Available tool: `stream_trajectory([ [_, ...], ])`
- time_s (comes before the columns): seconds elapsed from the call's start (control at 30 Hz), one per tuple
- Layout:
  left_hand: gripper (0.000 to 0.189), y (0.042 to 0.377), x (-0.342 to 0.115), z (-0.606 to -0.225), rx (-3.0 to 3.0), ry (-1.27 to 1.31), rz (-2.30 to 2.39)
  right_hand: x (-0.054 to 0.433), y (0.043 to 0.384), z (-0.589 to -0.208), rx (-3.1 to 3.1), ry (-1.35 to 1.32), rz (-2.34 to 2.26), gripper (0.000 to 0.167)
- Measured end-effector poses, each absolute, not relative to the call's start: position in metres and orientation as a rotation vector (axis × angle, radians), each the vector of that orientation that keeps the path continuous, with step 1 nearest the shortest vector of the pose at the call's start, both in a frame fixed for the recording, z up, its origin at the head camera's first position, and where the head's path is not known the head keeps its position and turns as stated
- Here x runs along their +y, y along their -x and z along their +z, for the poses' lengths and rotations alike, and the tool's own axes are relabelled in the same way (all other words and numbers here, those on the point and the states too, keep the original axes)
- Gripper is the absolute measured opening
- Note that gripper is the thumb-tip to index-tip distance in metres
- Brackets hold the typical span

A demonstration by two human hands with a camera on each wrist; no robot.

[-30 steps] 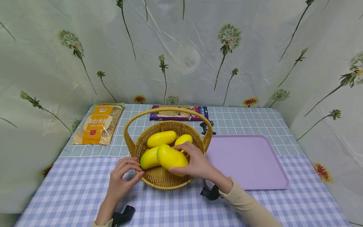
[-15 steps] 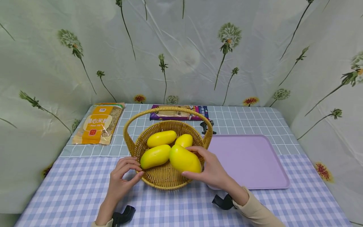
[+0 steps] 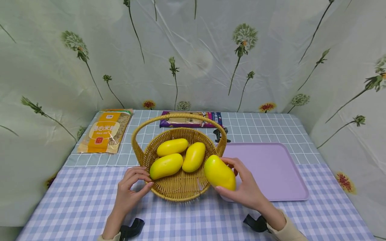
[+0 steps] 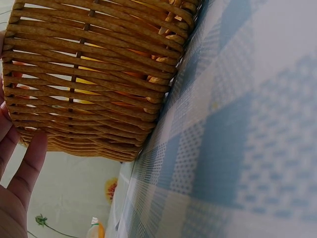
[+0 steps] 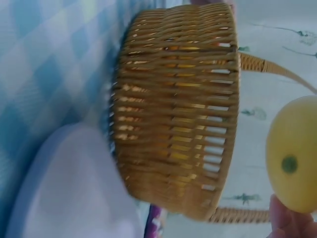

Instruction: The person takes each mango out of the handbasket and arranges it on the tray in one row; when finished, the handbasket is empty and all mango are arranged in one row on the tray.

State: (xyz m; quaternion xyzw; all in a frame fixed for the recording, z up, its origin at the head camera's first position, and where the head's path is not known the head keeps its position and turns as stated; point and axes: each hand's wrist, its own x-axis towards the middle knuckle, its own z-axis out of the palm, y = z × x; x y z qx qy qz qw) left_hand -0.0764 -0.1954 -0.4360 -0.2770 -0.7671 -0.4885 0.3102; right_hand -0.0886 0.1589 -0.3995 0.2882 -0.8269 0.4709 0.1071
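Note:
My right hand [image 3: 245, 185] holds a yellow mango [image 3: 219, 173] between thumb and fingers, raised over the right rim of a wicker basket [image 3: 178, 190]. In the right wrist view, the mango [image 5: 297, 144] shows a dark round spot and appears above the tray, apart from the basket's wall. Inside the basket lie three more mangoes: one at the back [image 3: 172, 147], one at the left [image 3: 166, 166] and one at the right [image 3: 194, 157]. My left hand [image 3: 131, 187] pinches the basket's front left rim; its thumb and fingers [image 4: 32, 166] touch the woven wall.
A lilac tray [image 3: 265, 170] lies right of the basket, close to it. Behind stand a purple-edged packet [image 3: 187, 125] and a small black object [image 3: 221, 135]. An orange food bag [image 3: 104, 132] lies back left. The basket's tall handle [image 3: 179, 115] arches over the middle.
My right hand has moved right with the mango, from over the basket's middle to past its right rim. The right mango inside now shows fully. My left hand has stayed on the rim.

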Motion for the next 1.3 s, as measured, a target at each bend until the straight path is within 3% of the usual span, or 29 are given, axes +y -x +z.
stream_trajectory([
  [0.53,0.014,0.077,-0.197,-0.436,-2.026,0.733,-1.294,0.2,0.087,-0.419,-2.471,-0.619,1.254,0.076],
  [1.3,0.012,0.077,-0.196,-0.436,-2.001,0.747,-1.3,0.202,0.116,-0.432,-2.819,-0.135,1.153,0.076],
])
